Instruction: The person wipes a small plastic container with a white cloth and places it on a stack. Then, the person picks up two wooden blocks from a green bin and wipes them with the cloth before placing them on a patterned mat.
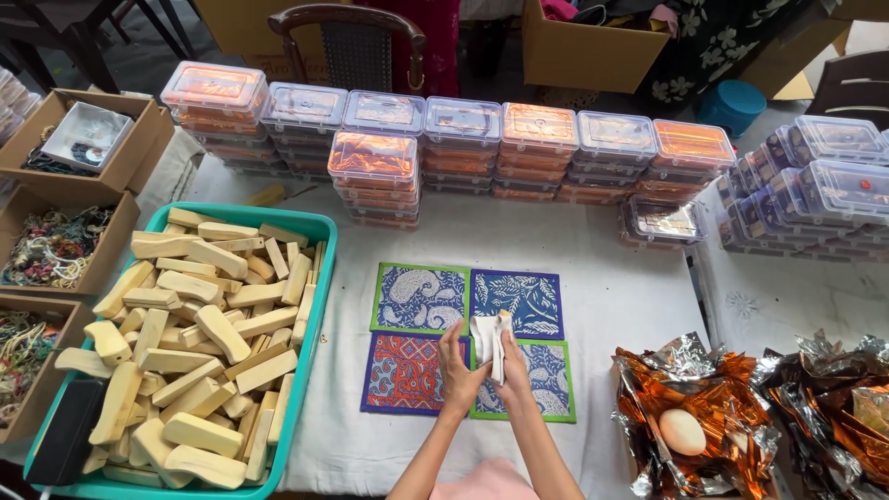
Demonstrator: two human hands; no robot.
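Head view — both hands' fingers (500, 344) pinch white cloth (489, 335) over patterned mats (421, 298).

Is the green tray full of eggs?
No, the green tray holds pale wooden blocks; the one egg sits in foil.

Your left hand (460, 372) and right hand (512, 370) meet over four square patterned cloth mats (468, 340) on the white tablecloth (602, 278), both gripping a small folded white cloth (491, 340). To your left sits a teal plastic tray (315, 278) heaped with pale wooden blocks (199, 343). Stacks of clear lidded plastic boxes (463, 148) line the far edge. At your right, crinkled copper foil (694, 407) cradles a pale egg-shaped object (682, 431).
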